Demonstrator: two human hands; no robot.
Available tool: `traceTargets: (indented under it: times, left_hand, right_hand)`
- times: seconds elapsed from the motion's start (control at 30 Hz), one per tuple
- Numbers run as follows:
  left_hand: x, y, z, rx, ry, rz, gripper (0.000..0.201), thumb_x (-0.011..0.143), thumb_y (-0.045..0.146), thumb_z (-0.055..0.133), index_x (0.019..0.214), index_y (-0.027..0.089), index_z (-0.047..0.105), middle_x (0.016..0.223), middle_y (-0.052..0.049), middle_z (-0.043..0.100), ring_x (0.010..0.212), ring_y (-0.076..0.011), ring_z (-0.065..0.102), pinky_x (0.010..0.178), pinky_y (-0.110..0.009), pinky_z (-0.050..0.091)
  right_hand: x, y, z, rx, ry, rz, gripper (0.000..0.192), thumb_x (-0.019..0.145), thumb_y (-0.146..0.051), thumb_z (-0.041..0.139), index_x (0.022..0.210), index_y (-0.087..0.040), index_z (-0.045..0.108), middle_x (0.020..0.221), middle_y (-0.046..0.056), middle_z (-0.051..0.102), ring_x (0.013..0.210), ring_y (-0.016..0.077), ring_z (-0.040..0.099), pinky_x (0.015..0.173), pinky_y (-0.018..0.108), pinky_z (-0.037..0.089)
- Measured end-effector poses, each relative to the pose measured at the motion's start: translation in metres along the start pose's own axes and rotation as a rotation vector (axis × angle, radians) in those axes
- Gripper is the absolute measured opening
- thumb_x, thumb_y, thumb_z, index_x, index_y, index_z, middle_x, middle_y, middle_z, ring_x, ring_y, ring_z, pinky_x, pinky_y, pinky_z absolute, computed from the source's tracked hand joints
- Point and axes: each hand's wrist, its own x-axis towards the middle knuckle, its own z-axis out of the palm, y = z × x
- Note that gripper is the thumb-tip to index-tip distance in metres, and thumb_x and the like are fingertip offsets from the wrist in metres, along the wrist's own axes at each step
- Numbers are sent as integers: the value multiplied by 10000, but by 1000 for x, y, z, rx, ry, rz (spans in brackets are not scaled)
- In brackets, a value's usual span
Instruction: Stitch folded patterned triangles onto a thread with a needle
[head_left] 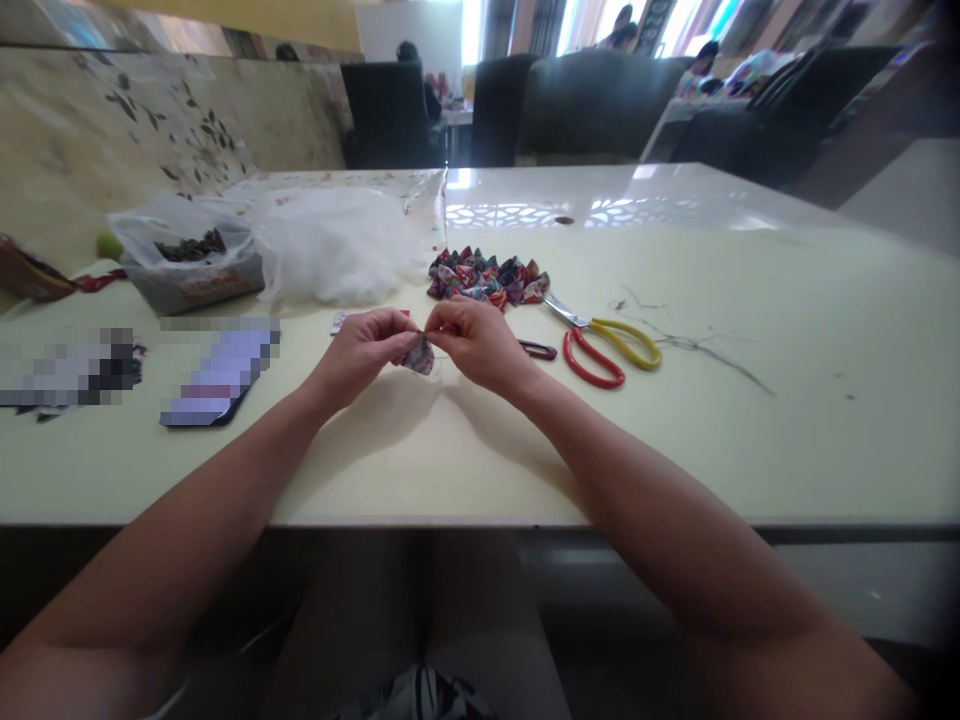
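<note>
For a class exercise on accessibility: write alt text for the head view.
Two bare hands, left hand and right hand, pinch a small patterned fabric piece above a pale table. A pile of similar pieces and scissors lie behind.

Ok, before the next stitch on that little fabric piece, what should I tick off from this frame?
1. Fabric piece pinched by left hand: ok.
2. Right hand closed at the piece's edge: ok.
3. Needle or thread in the fingers: cannot tell, too small.
4. Scissors lying on the table, right of the hands and apart from them: ok.
5. Pile of folded pieces behind the hands, not touching them: ok.
</note>
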Motion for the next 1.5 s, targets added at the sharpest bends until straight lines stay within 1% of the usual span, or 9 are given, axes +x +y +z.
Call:
traceTargets:
  times: [0.23,0.53,0.77,0.97,1.2,1.5]
  left_hand:
    - [0,-2,-1,66,-33,22,146,742,305,811,748,185,729,690,-30,670,597,-132,558,589,-288,475]
    - [0,1,-3,130,-99,3,144,760,286,789,771,160,719,669,-16,666,583,-122,577,586,-264,483]
    - [-1,3,-3,167,-106,31,106,781,254,766,770,161,716,659,-16,668,580,-121,585,584,-254,477]
    - [-1,3,-3,185,-112,49,89,796,237,760,772,157,728,658,-21,672,579,-120,584,573,-248,462]
    - [-1,4,-3,217,-115,59,73,810,212,755,769,157,729,657,-23,677,576,-120,587,564,-244,461]
    - [-1,3,-4,283,-130,49,88,825,241,717,797,158,722,675,-29,678,594,-130,593,584,-253,469]
  right_hand:
    - [1,0,0,-9,-46,-3,143,859,-110,627,734,-178,647,789,13,604,788,154,550,772,298,396]
    - [0,-4,-2,-66,-64,-43,199,839,-48,571,684,-170,594,775,10,581,730,132,527,715,276,369]
    - [0,-6,-1,-94,-78,-9,209,843,-73,608,676,-180,545,742,4,579,739,139,507,709,284,344]
    - [0,-8,-2,-100,-92,-4,200,847,-83,601,688,-185,536,739,1,590,734,137,497,702,287,326]
    - [0,-9,-2,-91,-110,11,204,844,-84,591,683,-188,520,699,-9,568,705,132,473,683,289,306]
    - [-2,-10,-4,-75,-138,22,200,844,-87,573,684,-188,506,672,-24,538,693,122,449,679,281,298]
